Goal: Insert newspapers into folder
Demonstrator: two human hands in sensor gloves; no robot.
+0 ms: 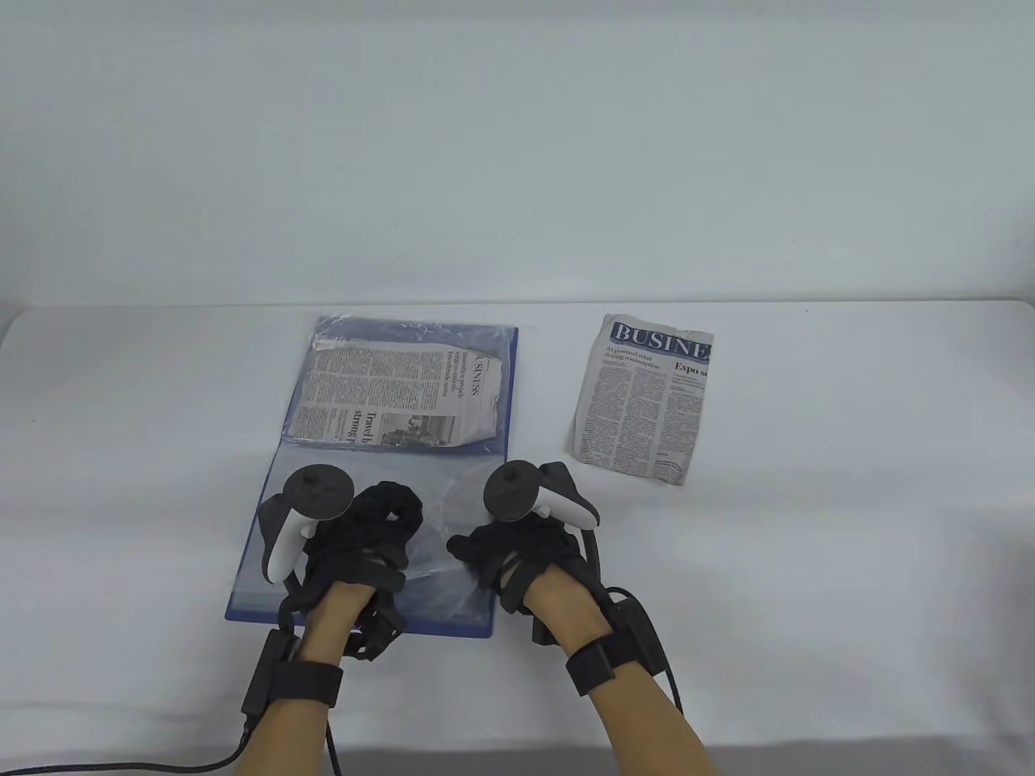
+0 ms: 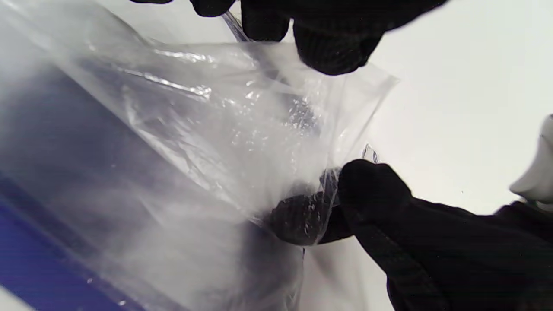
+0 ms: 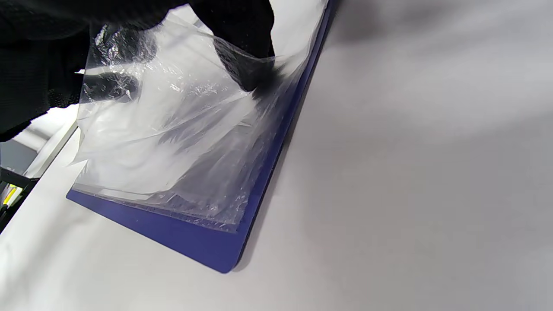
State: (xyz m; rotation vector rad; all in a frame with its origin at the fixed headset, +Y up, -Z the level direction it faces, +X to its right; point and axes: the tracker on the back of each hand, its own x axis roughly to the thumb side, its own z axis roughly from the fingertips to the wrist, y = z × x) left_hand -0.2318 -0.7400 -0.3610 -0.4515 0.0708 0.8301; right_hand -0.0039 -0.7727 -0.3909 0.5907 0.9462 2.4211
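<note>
Both hands pinch the near plastic sleeve (image 2: 242,129) of the folder (image 3: 203,242): left hand (image 1: 356,541), right hand (image 1: 517,550); thin, slippery film, grip its open edge; limp, light newspaper (image 1: 643,400) lies right.

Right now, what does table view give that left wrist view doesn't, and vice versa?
Only table view: the loose newspaper lying on the table to the right of the blue folder, and a second newspaper already inside a sleeve on the folder's far half.
Only left wrist view: the right hand pinching the clear sleeve at its edge, with a fingertip behind the film.
Both: left hand and right hand working the near sleeve over the folder.
</note>
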